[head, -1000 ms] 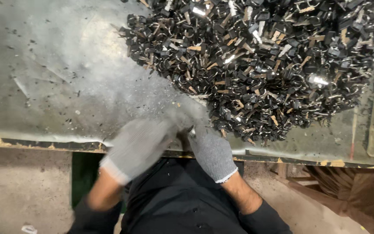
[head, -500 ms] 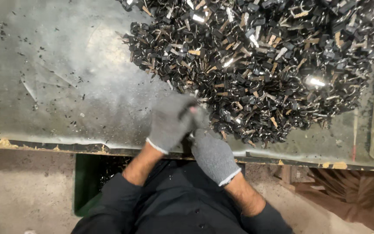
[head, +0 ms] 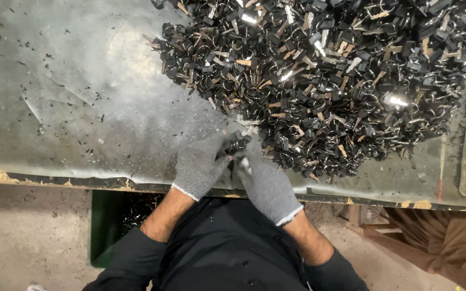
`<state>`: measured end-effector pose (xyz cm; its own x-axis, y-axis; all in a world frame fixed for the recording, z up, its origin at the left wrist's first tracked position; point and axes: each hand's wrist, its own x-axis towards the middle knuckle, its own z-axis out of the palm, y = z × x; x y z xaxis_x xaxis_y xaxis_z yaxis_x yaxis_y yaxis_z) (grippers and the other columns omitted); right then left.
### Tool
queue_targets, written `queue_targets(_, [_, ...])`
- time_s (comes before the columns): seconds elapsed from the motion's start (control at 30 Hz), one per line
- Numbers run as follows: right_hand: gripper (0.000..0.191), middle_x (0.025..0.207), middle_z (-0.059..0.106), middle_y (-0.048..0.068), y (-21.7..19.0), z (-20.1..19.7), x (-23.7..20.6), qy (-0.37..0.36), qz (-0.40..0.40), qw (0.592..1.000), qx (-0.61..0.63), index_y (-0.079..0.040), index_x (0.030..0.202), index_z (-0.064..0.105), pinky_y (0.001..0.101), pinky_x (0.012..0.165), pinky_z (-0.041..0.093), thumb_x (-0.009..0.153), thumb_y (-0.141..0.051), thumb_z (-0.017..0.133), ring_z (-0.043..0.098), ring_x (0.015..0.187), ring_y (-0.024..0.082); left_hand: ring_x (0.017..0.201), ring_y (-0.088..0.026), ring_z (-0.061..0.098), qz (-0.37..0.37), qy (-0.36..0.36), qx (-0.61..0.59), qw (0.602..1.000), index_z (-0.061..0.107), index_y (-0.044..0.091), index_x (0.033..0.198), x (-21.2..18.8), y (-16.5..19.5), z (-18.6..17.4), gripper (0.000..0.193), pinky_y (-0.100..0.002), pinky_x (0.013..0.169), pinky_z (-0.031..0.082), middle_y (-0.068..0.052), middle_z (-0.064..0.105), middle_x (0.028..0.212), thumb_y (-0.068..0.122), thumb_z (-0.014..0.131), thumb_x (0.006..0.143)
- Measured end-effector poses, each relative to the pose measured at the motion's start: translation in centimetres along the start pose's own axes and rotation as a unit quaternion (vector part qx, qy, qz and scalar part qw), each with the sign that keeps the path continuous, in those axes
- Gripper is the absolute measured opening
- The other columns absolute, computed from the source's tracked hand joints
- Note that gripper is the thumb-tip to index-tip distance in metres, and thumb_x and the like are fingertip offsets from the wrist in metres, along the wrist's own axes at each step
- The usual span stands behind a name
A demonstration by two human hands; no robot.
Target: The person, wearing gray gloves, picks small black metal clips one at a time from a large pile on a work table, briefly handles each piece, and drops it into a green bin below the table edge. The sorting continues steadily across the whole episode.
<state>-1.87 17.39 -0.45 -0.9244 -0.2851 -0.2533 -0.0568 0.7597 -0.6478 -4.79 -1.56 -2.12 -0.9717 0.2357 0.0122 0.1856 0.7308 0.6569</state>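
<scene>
left hand [head: 200, 164]: gloved in grey knit, fingers curled around a small black part [head: 237, 144] at the near edge of the heap; it grips that piece
right hand [head: 265, 186]: gloved likewise, fingertips meeting the left hand's at the same piece; whether it holds anything of its own I cannot tell
part's place: between both hands, just at the near fringe of the pile of black and metal pieces [head: 324, 75] on the worn table [head: 71, 108]
doing it well: pinch one piece only; keep it low over the table so that nothing drops off the near edge; draw from the fringe, not the middle
green bin [head: 115, 226]: under the table's edge, beside the left forearm; dark small pieces lie in it, kind unclear
</scene>
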Motion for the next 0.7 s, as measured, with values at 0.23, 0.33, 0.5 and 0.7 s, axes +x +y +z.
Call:
queue_targets(0.23, [0.030,0.079,0.072,0.021,-0.2,0.6,1.1,-0.005,0.024,0.985,-0.169,0.000,0.117,0.054,0.0466,0.059,0.058,0.100,-0.025,0.057,0.073,0.070,0.036,0.080,-0.039,0.069,0.091,0.031,0.023,0.995,0.070,0.010,0.106,-0.8,-0.7,1.5,0.025,-0.052,0.068,0.054,-0.016,0.070,0.093,0.011,0.073,0.081])
queue_targets(0.33, [0.029,0.080,0.071,0.020,-0.7,0.1,0.9,0.004,-0.018,0.976,-0.219,0.002,0.119,0.055,0.0450,0.056,0.059,0.097,-0.017,0.053,0.073,0.066,0.033,0.077,-0.039,0.067,0.078,0.036,0.030,0.996,0.070,0.009,0.106,-1.5,-0.6,2.0,0.022,-0.051,0.067,0.053,-0.016,0.069,0.091,0.011,0.073,0.085])
queue_targets(0.5, [0.037,0.070,0.070,0.020,-0.6,-0.6,1.5,-0.060,0.070,0.991,-0.101,0.004,0.126,0.050,0.0491,0.056,0.056,0.101,-0.024,0.055,0.070,0.062,0.037,0.076,-0.039,0.065,0.120,0.068,0.065,0.988,0.069,0.004,0.111,-1.9,-0.9,2.7,0.032,-0.050,0.066,0.053,-0.019,0.067,0.091,0.009,0.071,0.079])
queue_targets(0.7, [0.021,0.070,0.070,0.016,-0.5,0.7,0.7,0.016,-0.017,0.973,-0.231,-0.001,0.116,0.050,0.0451,0.055,0.058,0.102,-0.017,0.053,0.072,0.065,0.032,0.078,-0.035,0.066,0.142,0.042,0.094,0.985,0.066,0.009,0.105,-1.6,-1.4,3.0,0.021,-0.048,0.070,0.054,-0.014,0.065,0.088,0.008,0.072,0.085])
